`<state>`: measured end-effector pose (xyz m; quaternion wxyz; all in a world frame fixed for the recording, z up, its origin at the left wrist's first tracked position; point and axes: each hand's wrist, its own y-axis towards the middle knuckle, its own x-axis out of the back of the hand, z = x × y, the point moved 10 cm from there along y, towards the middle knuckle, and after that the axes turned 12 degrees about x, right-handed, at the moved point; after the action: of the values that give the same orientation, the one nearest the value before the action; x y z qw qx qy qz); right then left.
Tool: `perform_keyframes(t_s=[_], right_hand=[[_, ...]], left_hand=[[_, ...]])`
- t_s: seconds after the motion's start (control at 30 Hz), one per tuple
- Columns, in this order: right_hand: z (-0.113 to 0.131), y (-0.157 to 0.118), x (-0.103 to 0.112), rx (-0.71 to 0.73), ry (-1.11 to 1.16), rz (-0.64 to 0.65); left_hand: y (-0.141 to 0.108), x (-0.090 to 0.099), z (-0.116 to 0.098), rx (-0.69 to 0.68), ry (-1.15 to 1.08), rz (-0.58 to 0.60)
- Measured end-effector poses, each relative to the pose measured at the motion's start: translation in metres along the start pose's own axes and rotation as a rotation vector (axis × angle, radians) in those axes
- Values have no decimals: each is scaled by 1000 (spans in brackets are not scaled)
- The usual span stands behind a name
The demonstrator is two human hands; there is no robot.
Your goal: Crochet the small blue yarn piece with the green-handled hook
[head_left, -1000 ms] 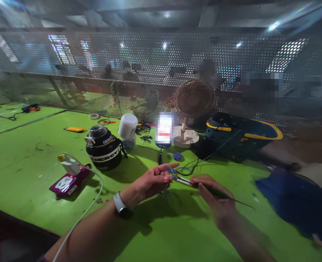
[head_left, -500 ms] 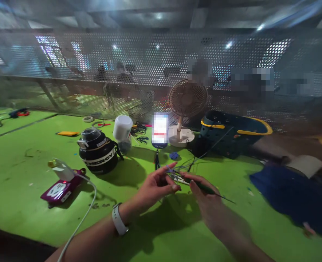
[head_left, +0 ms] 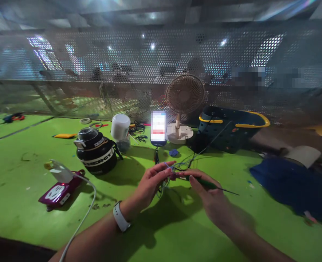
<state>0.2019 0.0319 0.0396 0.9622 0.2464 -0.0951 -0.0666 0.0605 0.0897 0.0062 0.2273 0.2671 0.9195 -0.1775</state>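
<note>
My left hand point(head_left: 152, 182), a white watch on its wrist, pinches a small purple-pink piece of crochet work point(head_left: 173, 176) between thumb and fingers. Pale blue yarn point(head_left: 204, 148) runs from the dark basket on the right toward this hand and passes by its raised index finger. In my right hand point(head_left: 211, 200) lies a crochet hook point(head_left: 207, 183) with a green handle, its thin dark rear end pointing right. The hook's front end meets the crochet work, where fingers partly hide it. A little blue crocheted piece point(head_left: 173, 153) rests on the table beyond my hands.
A lit phone point(head_left: 158, 127) stands ahead, beside a fan point(head_left: 185, 94) and a dark basket point(head_left: 221, 136). At left are a black jug point(head_left: 97, 154), a white tub point(head_left: 120, 125) and a purple power strip point(head_left: 57, 193) with a white cable. Dark blue cloth point(head_left: 292, 189) lies right.
My left thumb has closed in toward the fingers, and the purple-pink work now shows between my hands. The hook stays in my right hand. The view has shifted slightly.
</note>
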Motion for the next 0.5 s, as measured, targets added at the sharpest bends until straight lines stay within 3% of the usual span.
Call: perform_keyframes(t_s=[0.23, 0.5], right_hand=[[-15, -5, -4, -102, 111, -26], [-12, -2, -2, -43, 179, -127]], left_hand=[[0, 0, -2, -67, 63, -13], [1, 1, -3, -130, 94, -16]])
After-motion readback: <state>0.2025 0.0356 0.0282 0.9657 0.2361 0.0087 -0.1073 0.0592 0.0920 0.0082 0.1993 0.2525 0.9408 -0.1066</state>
